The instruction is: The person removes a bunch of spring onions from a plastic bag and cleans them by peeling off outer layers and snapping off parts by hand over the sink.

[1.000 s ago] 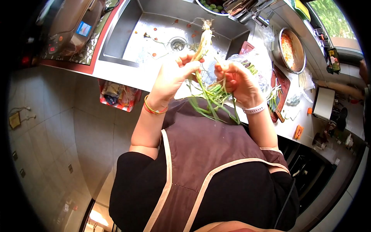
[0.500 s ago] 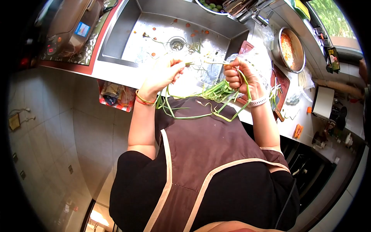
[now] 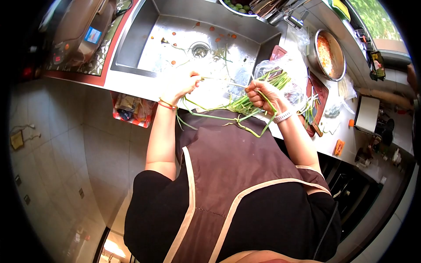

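Note:
My left hand (image 3: 185,85) is closed at the front edge of the sink, pinching one end of a thin pale stalk. The stalk stretches across to my right hand (image 3: 266,96), which is closed around a green onion (image 3: 232,83). Long green leaves (image 3: 215,115) loop below both hands, in front of the apron. Beside and behind my right hand lies a bunch of green onions (image 3: 280,79) on a clear plastic bag (image 3: 298,70). Part of the bunch is hidden by the hand.
The steel sink (image 3: 133,48) holds carrot pieces and onion scraps around its drain (image 3: 200,50). To the right are a cutting board (image 3: 319,90) and a metal bowl (image 3: 341,65) of orange shredded food. A brown appliance (image 3: 83,30) stands at left.
My right hand has moved slightly left and down, uncovering more of the onion bunch behind it. My left hand has shifted a little down and left, and the leaf loop hangs differently.

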The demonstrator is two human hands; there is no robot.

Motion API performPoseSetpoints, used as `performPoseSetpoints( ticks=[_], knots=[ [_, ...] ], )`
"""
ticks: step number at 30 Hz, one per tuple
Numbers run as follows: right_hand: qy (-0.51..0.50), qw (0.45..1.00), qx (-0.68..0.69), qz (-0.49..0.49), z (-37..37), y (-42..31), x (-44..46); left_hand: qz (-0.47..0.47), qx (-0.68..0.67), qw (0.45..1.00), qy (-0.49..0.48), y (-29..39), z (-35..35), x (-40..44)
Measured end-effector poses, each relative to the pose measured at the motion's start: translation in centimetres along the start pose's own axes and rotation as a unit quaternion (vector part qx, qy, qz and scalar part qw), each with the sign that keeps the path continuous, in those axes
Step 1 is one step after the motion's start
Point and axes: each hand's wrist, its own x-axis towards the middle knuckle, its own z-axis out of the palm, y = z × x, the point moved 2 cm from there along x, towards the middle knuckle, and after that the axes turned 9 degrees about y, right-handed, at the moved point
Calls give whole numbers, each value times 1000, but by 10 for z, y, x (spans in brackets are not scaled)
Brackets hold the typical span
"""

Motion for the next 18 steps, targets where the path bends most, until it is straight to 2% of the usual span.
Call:
performPoseSetpoints(
  ticks=[2, 4, 5, 7, 8, 10, 11, 12, 13, 14, 16, 17, 18],
  knots=[
    [55, 997, 12, -48, -8, -2, -12, 18, 23, 999, 36, -15, -15, 6],
    [49, 996, 58, -53, -32, -10, -24, -69, 95, 988, 95, -37, -48, 17],
    [54, 993, 55, -86, -43, -12, -21, -63, 96, 989, 94, -40, -52, 26],
    [61, 987, 33, -144, -40, -12, -31, -38, -100, 988, 115, -44, -49, 25],
    [58, 983, 11, -174, -29, -13, -37, -44, -100, 988, 110, -45, -38, 18],
    [66, 969, 9, -238, -7, -13, -45, 0, -211, 962, 175, -12, -16, 16],
    [21, 969, -6, -245, -1, -16, -47, -31, -325, 936, 134, 1, -3, 9],
    [-20, 969, -19, -246, 6, -15, -53, -34, -325, 936, 132, 8, 7, 1],
    [-18, 970, -16, -242, 11, -14, -59, -85, -451, 887, 53, 12, 18, -6],
    [-44, 969, -26, -241, 19, -15, -67, -133, -564, 815, -26, 18, 28, -13],
    [-70, 968, -32, -239, 31, -15, -76, -185, -671, 701, -152, 36, 46, -30],
    [-64, 963, -48, -256, 36, -15, -79, -219, -677, 676, -189, 47, 52, -39],
    [-58, 958, -64, -272, 40, -16, -82, -214, -672, 678, -210, 56, 55, -46]
  ],
)
